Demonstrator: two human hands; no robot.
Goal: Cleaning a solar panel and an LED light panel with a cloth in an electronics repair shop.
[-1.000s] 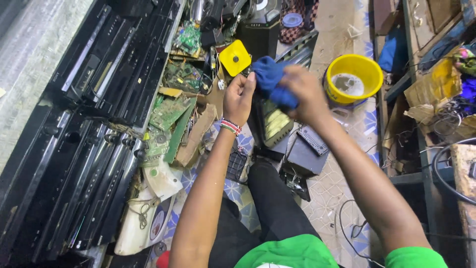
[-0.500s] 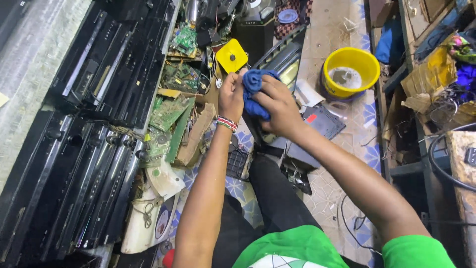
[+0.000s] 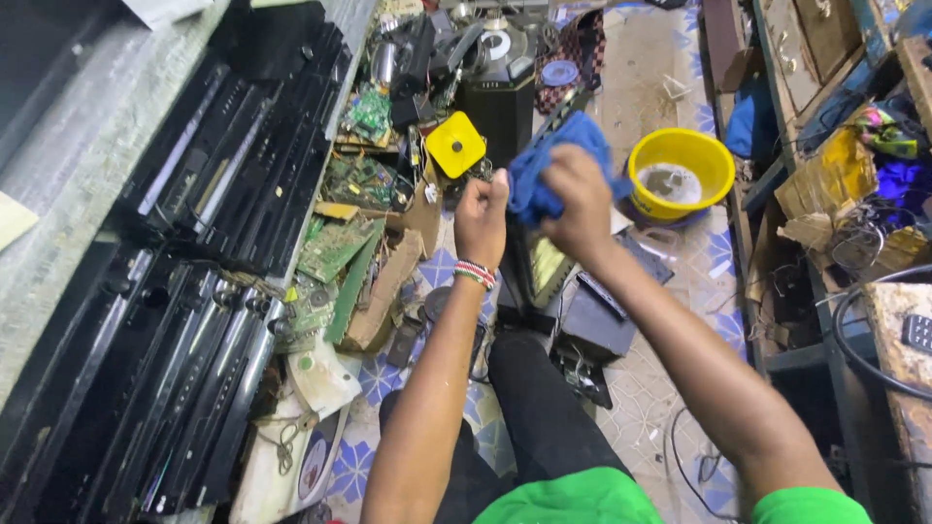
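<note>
From the head view, the right hand point(image 3: 581, 199) has its fingers bunched tight around a blue cloth point(image 3: 555, 160), held up above the cluttered floor point(image 3: 670, 388). The left hand point(image 3: 482, 215) is a closed fist just beside it, contents hidden. It looks like mid-wiping; next comes pressing the cloth onto the small screen point(image 3: 546, 264) below.
</note>
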